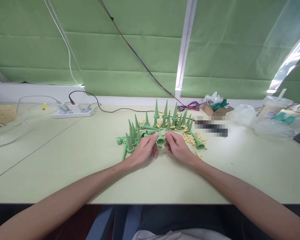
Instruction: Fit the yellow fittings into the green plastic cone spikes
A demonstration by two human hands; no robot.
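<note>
Cone (160,140), green, pinched between left hand (143,150) and right hand (178,149), fingertips of both closed on its rim; cup label (266,113) too small to read.

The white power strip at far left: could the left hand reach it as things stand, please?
Probably: the left hand holds a green cone, but mostly bare table lies between it and the power strip.

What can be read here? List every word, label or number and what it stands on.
No text reads clearly.
Clear plastic cup: a label with dark print, too blurred to read.
White power strip: blue marks, too small to read.
Pixelated patch: nothing readable.
Green plastic cone held by left hand and right hand: no print visible.
</note>
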